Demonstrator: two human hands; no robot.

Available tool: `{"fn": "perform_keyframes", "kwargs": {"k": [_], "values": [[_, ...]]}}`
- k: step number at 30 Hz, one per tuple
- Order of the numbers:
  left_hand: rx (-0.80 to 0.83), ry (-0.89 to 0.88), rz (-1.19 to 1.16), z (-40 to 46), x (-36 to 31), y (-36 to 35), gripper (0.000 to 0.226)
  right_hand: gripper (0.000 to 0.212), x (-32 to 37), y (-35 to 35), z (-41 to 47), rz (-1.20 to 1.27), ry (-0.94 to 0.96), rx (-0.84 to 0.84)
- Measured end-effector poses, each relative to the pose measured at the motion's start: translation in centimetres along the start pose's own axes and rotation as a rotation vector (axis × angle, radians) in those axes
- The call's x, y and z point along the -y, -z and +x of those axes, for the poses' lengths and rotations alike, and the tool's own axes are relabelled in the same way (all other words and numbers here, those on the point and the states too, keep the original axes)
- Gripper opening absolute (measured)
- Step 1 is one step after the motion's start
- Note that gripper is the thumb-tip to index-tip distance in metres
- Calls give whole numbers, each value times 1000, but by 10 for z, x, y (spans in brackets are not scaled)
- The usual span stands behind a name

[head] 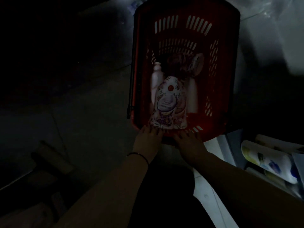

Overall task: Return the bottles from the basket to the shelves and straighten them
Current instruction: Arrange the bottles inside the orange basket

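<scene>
A red slotted basket (222,66) stands on the dim floor ahead of me. Inside lie a floral refill pouch (167,104) with a red cap, a pale bottle (156,79) at its left, a white bottle (192,94) at its right and a dark-topped bottle (194,65) behind. My left hand (148,137) and my right hand (189,142) both rest on the basket's near rim, fingers curled over the edge just below the pouch. Neither hand holds a bottle.
A low shelf (230,145) at the lower right carries lying bottles (269,162) with blue and yellow labels. A dark object (47,162) lies on the tiled floor at the left. The scene is very dark.
</scene>
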State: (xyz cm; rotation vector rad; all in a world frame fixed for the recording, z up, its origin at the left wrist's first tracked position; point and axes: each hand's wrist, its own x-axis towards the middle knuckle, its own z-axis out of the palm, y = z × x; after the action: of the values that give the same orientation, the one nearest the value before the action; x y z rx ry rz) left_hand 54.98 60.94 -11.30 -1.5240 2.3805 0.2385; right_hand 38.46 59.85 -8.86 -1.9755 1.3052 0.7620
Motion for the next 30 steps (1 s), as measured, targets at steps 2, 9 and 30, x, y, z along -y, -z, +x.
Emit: {"fn": "perform_keyframes", "kwargs": {"k": [2,9,30], "values": [[-29,42,-2,-14,-12,1,22,44,-3,-16,-6,-54,17,-38],[-66,186,-73,-58,-60,-7,35,48,-12,-51,-33,-186,82,-8],[46,97,-77,-164,-120,-43,22,41,25,-160,-109,-183,101,-265]]}}
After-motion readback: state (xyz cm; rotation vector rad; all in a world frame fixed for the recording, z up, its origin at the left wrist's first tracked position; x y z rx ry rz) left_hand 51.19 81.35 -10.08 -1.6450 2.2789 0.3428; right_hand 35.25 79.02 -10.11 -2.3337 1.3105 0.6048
